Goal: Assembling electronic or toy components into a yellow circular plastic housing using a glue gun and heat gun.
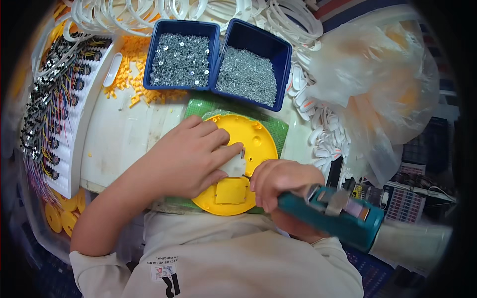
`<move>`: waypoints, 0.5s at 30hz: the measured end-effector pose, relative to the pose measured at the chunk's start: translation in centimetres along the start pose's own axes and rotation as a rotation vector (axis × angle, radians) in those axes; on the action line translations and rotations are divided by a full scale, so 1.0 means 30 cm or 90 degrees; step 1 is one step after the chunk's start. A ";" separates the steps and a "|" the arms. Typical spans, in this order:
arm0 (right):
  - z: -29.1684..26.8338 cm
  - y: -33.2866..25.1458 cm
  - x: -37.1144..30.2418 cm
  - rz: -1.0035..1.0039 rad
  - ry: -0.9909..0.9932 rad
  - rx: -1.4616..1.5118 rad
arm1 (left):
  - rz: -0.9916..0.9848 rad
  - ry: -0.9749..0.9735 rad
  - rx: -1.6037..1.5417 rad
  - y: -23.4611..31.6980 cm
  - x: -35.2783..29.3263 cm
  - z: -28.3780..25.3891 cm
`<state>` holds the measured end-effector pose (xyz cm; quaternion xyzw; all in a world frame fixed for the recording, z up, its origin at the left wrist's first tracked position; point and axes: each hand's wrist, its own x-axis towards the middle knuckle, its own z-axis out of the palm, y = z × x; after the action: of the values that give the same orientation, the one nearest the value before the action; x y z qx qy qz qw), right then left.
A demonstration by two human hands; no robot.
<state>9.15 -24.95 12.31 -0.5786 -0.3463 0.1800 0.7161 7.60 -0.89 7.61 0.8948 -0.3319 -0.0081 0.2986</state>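
Observation:
A round yellow plastic cover (268,141) lies on a green mat (196,107) right in front of me. My left hand (196,154) rests over its left half, index finger stretched across a white plastic piece (234,168) set in the cover and thumb at that piece's near edge. Below the piece is a yellow rectangular section (231,191) of the cover. My right hand (285,184) is wrapped round a teal power screwdriver (328,213), held tilted. Its dark tip points at the cover beside the white piece; whether it touches a screw is too small to tell.
Two blue bins (154,74) of small screws stand behind the mat. On the left, a white foam tray (82,144) carries wired parts. White plastic parts (325,129) and a clear bag (367,74) lie to the right, white rings (293,22) at the back, orange-yellow pieces (134,74) beside the bins.

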 end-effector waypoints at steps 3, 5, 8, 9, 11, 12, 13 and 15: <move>0.031 -0.039 -0.001 0.109 0.230 0.091 | -0.017 0.040 0.022 0.016 -0.020 0.030; 0.020 -0.033 0.022 0.072 0.219 0.101 | -0.009 0.068 0.040 0.032 -0.042 0.025; -0.024 -0.007 0.100 -0.031 0.186 0.125 | 0.015 0.103 0.061 0.060 -0.105 0.027; -0.036 0.003 0.118 -0.066 0.172 0.136 | 0.024 0.111 0.069 0.071 -0.127 0.031; -0.072 0.039 0.119 -0.084 0.108 0.183 | 0.014 0.101 0.078 0.092 -0.159 0.049; -0.081 0.051 0.117 -0.103 0.044 0.229 | 0.005 0.091 0.085 0.095 -0.166 0.057; -0.077 0.054 0.119 -0.101 0.043 0.231 | 0.003 0.090 0.085 0.093 -0.170 0.061; -0.065 0.061 0.122 -0.092 0.047 0.259 | 0.014 0.100 0.108 0.090 -0.175 0.067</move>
<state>13.31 -23.42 11.43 -0.4021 -0.3173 0.1731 0.8412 1.49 -0.45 6.45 0.9111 -0.3166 0.0934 0.2469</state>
